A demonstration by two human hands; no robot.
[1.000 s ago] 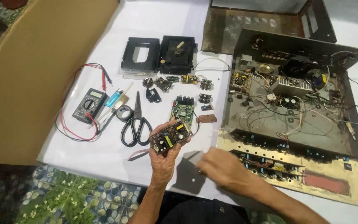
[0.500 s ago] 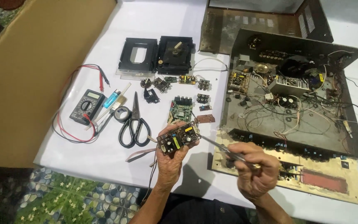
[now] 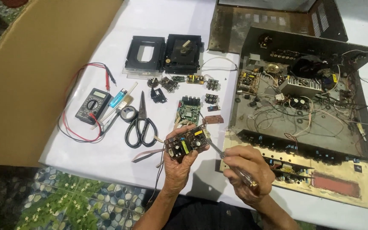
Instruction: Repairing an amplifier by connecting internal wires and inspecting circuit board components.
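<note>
Left hand [image 3: 179,164] grips small circuit board [image 3: 187,142] above table [image 3: 107,157] near edge; right hand [image 3: 247,169] closed on screwdriver [image 3: 231,164], tip touching board; scissors [image 3: 140,125] left.

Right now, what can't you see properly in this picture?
Head view only:
- Screwdriver tip: too small to tell whether it touches the circuit board.
- Screwdriver handle: mostly wrapped by the right hand.
- Board's underside: covered by the left hand.
- Open metal case: right end cut off by the edge.
- Its small parts: too tiny.
</note>
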